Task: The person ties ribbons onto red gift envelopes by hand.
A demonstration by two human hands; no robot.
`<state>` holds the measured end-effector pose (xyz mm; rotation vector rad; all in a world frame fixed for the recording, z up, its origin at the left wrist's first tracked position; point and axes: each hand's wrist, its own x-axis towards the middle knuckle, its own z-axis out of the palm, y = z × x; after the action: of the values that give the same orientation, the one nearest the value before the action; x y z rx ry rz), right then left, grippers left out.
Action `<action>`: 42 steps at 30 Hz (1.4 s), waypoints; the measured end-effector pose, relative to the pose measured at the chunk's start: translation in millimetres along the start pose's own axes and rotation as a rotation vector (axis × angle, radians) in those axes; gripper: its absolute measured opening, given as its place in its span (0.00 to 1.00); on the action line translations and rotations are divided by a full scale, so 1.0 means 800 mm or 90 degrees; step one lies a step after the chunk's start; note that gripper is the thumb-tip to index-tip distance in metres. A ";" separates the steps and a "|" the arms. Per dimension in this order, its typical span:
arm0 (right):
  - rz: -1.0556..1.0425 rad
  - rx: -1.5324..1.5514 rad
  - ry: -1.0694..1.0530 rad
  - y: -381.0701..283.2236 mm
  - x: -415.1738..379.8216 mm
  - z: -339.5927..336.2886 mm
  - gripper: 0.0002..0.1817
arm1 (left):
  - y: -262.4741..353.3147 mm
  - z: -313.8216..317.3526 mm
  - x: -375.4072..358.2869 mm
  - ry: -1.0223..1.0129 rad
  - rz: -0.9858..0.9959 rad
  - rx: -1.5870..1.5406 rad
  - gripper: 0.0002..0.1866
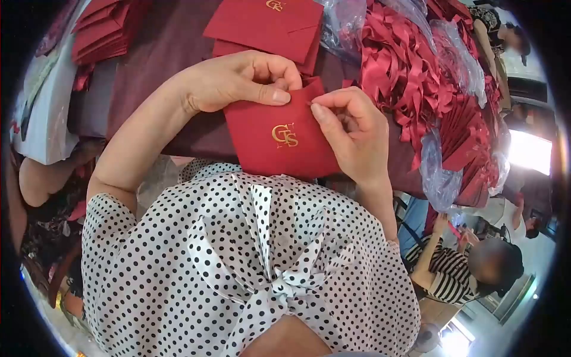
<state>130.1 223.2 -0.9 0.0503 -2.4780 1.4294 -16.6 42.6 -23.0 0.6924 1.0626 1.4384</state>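
Observation:
A red folded card or paper bag (267, 140) with a gold monogram lies at the table's near edge, against the polka-dot blouse. My left hand (250, 83) rests on its upper left edge, thumb on the front and fingers curled behind the thumb. At the upper right corner my right hand (357, 128) pinches a small bit of red material between thumb and index finger. Just beyond my hands lies a stack of similar red pieces (267, 24), the top one bearing a gold monogram.
Red ribbons (404, 71) lie heaped at the right, with clear plastic wrap (440, 169) around them. More red pieces (107, 30) are stacked at the upper left. A person in a striped top (449, 271) sits at the lower right; another person's arm (50, 175) shows at the left.

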 end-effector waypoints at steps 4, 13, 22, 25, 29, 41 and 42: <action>0.011 0.015 0.007 0.003 0.001 0.000 0.05 | 0.002 0.008 0.000 0.028 0.031 0.067 0.07; -0.113 -0.226 -0.046 -0.025 0.011 -0.007 0.05 | 0.003 0.034 0.001 0.119 0.137 0.323 0.05; 0.094 -0.001 -0.221 -0.032 0.035 -0.025 0.12 | 0.022 0.056 -0.014 0.137 0.155 0.370 0.06; 0.012 -0.051 -0.182 -0.019 0.029 -0.022 0.13 | 0.021 0.036 -0.005 0.115 0.058 0.187 0.07; 0.021 -0.075 -0.169 -0.023 0.024 -0.024 0.14 | 0.021 0.032 0.009 0.059 0.045 0.217 0.04; 0.054 -0.110 -0.204 0.000 0.013 -0.051 0.15 | 0.017 0.014 -0.009 0.506 0.244 0.752 0.07; 0.042 -0.087 -0.209 0.000 0.014 -0.048 0.15 | 0.013 0.016 -0.009 0.508 0.240 0.756 0.07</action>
<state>128.0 257.2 19.8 0.1901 -2.8613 1.3670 -8.7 39.0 -7.6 1.2106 2.6025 1.3068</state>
